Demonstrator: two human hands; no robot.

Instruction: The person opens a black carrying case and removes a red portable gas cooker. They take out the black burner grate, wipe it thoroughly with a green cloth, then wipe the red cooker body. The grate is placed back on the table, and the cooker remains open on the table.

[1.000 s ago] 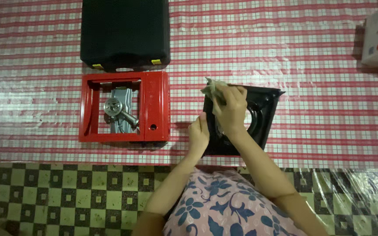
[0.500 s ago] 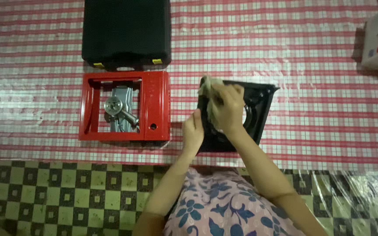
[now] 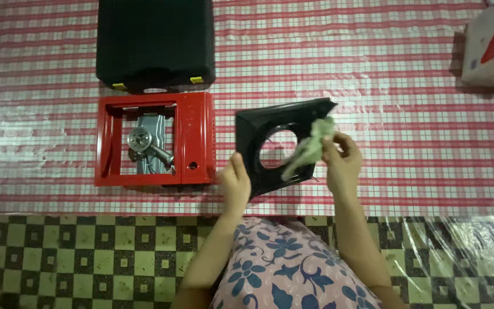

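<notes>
My left hand (image 3: 235, 184) grips the lower left corner of a black square stove top plate (image 3: 267, 136) with a round hole in its middle, tilting it up off the floor mat. My right hand (image 3: 341, 162) holds a crumpled pale green cloth (image 3: 310, 150) just in front of the plate's right edge. To the left lies a red stove body (image 3: 198, 140), open on top, with a silver burner part (image 3: 147, 146) inside.
A black carry case (image 3: 154, 40) lies behind the red body. A white and red box (image 3: 490, 46) sits at the far right. A red checked plastic mat (image 3: 407, 114) covers the floor; green checked flooring (image 3: 87, 252) is near me.
The cloth hand has come off the plate's surface and moved right. The left hand has tilted the plate up, so its round hole shows. The view shifted slightly.
</notes>
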